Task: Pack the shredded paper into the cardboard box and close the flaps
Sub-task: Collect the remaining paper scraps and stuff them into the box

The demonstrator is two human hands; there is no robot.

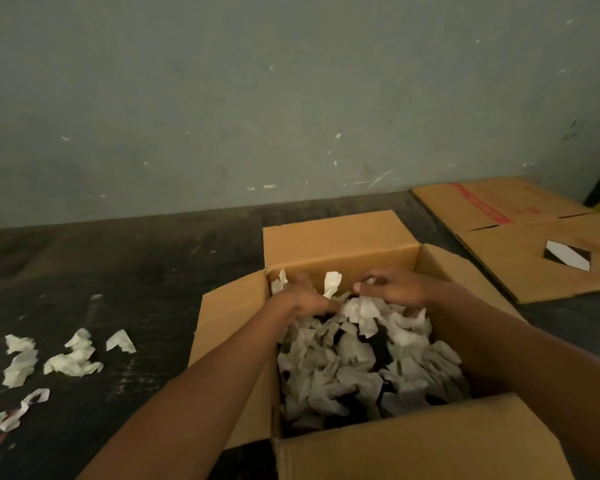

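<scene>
Shredded paper (pixel 361 362) fills box (pixel 340 244), flaps apparently open.

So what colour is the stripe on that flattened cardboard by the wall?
Red stripe, clearest in the head view.
</scene>
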